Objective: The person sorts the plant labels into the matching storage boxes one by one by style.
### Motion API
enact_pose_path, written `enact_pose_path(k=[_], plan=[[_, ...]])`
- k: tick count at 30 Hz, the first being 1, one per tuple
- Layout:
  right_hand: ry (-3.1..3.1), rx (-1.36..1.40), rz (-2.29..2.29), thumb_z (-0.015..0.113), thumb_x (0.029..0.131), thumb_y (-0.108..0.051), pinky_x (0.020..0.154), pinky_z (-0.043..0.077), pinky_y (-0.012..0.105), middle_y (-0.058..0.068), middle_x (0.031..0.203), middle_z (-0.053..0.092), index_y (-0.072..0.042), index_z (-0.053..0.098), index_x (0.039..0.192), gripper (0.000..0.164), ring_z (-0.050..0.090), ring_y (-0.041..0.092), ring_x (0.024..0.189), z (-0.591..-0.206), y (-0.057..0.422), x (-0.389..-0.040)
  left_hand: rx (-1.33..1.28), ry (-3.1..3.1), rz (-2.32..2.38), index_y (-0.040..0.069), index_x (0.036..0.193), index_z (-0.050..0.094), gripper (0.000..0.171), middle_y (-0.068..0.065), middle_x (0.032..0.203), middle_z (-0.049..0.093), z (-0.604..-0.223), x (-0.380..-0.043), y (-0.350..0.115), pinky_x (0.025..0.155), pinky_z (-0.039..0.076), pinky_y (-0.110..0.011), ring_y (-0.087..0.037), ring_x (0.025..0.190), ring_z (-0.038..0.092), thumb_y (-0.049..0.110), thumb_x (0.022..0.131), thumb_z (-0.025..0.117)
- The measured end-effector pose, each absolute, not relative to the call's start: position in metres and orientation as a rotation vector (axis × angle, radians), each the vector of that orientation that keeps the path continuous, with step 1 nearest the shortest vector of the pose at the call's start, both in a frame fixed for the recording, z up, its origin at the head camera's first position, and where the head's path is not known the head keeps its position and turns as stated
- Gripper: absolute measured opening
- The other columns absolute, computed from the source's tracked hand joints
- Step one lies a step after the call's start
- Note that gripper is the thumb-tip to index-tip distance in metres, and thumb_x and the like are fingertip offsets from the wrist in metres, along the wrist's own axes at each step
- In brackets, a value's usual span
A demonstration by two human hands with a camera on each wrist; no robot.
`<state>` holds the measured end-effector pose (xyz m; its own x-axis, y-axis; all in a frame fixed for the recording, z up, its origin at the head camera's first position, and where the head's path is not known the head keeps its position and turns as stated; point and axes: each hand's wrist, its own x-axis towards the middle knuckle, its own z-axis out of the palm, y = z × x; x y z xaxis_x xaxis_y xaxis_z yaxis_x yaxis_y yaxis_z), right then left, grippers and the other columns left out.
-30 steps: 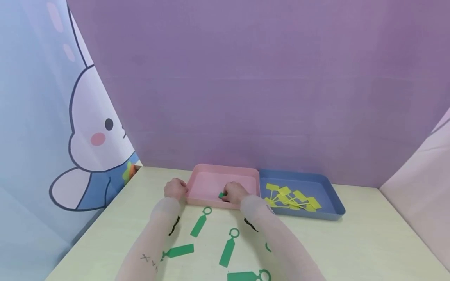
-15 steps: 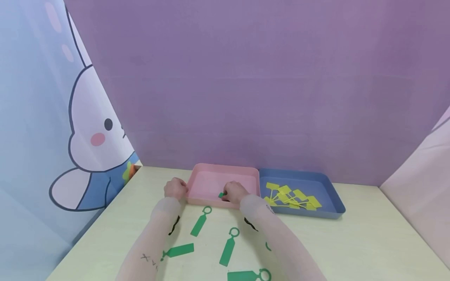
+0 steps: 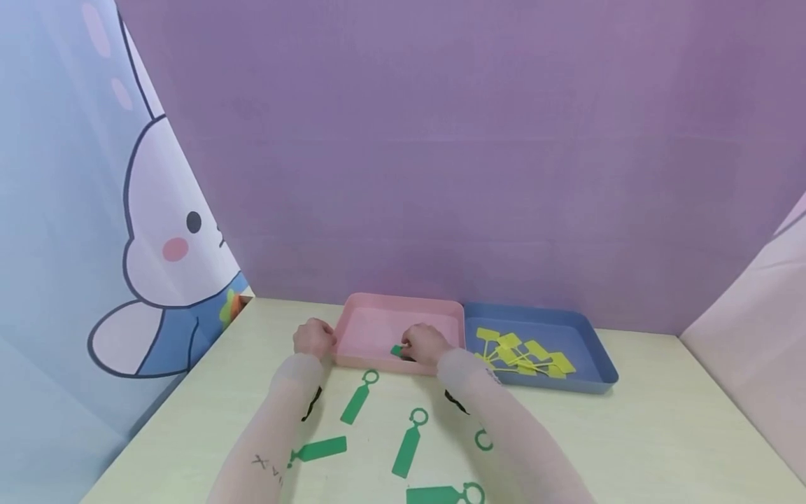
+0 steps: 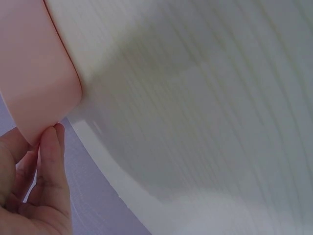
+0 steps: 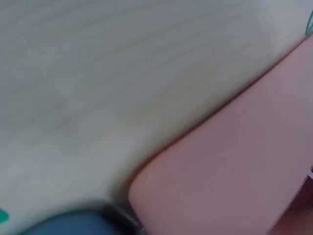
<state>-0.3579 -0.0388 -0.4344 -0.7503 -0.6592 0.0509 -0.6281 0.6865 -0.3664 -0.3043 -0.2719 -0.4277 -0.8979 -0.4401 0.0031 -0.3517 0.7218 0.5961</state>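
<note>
Purple cloth [image 3: 441,154] behind, pale tabletop [image 3: 680,434] below. From here, left hand [image 3: 313,338] has thumb and fingers pinched on the left side of the pink tray [image 3: 368,325]. Right hand [image 3: 425,344] is inside its near right part, fingers curled onto a green tag [image 3: 396,351]; fingertip contact partly hidden. I'd keep the left pinch steady and the tag low and flat, clear of the near wall.

Edges: blue tray [image 3: 609,369] with yellow tags [image 3: 507,353] is just beside on the right, so sideways swings there are tight. Loose green tags [image 3: 406,451] lie under and between the forearms; lift over them. Best spare room: tabletop right of the blue tray.
</note>
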Motion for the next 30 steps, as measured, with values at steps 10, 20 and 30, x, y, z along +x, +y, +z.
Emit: enact_pose_path(k=[10,20,30], plan=[[2.781,-1.118,-0.544,0.061,0.087,-0.014,0.082,0.051,0.032,0.008,0.106,0.067,-0.004,0.067,0.108,0.024,0.063,0.021,0.096,-0.416,-0.023,-0.349,0.589,-2.795,-0.885,0.001,0.09,0.069,0.015,-0.016,0.089,0.068,-0.427,-0.301,-0.269,0.078,0.049,-0.045,-0.032,0.084,0.062,0.009,0.081,0.06],[2.695,-1.189,-0.652,0.057,0.09,-0.014,0.081,0.051,0.035,0.01,0.107,0.066,-0.004,0.066,0.109,0.023,0.062,0.02,0.095,-0.392,0.007,-0.34,0.587,-2.788,-0.863,0.001,0.09,0.069,0.015,-0.017,0.09,0.068,-0.423,-0.298,-0.269,0.078,0.049,-0.045,-0.034,0.086,0.062,0.009,0.08,0.059],[2.684,-1.236,-0.586,0.06,0.088,-0.017,0.083,0.05,0.033,0.006,0.113,0.064,-0.012,0.065,0.113,0.026,0.06,0.018,0.101,-0.379,0.042,-0.323,0.58,-2.792,-0.847,0.001,0.092,0.069,0.017,-0.017,0.092,0.068,-0.429,-0.3,-0.27,0.077,0.049,-0.045,-0.034,0.085,0.061,0.009,0.08,0.059]])
